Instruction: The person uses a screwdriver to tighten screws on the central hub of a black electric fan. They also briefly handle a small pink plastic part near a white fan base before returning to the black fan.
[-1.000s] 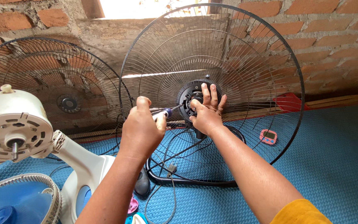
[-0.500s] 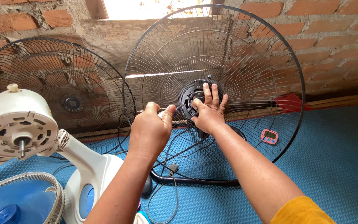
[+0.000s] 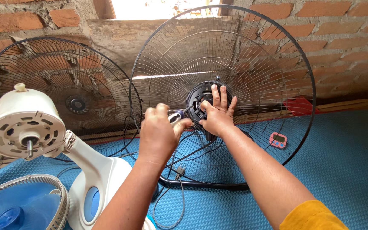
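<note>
2 bare hands are working at 1 large wire fan guard, which is standing upright on its rim on the blue mat, tilted back toward the brick wall. The left hand is curling shut around 1 screwdriver, its dark tip pointing at the black hub in the guard's middle. The right hand is lying flat on that hub, fingers spread apart, gripping nothing.

1 second wire guard is leaning against the wall to the left, its rim overlapping the large guard's left edge. 1 white fan motor head with a bare shaft is sitting on 1 white stand at the left, just beside the left forearm. 1 blue fan blade in a grille is lying in the bottom-left corner. Black cables are trailing under the guard's lower rim. 1 small pink device is lying behind the wires on the right; 1 red object is sitting near the wall.

The mat to the right is giving open room; the left side is crowded.
</note>
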